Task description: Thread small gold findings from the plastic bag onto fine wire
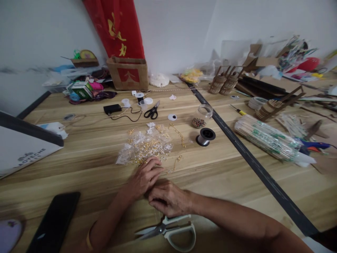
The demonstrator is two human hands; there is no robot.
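Note:
My left hand [144,177] lies on the wooden table [223,168] with its fingertips at the near edge of a heap of small clear bags [143,144] holding gold-coloured bits and chains. My right hand [168,200] rests right beside it, fingers curled under and pressed together; what they pinch is hidden. A thin gold chain [176,163] lies just past my right hand. White-handled scissors [171,230] lie on the table under my right wrist.
A black phone [54,223] lies at the near left. Further off are a spool of wire [205,136], a jar of beads [201,116], black scissors [152,111], a bundle of sticks [267,138], a brown paper bag [129,73] and craft clutter.

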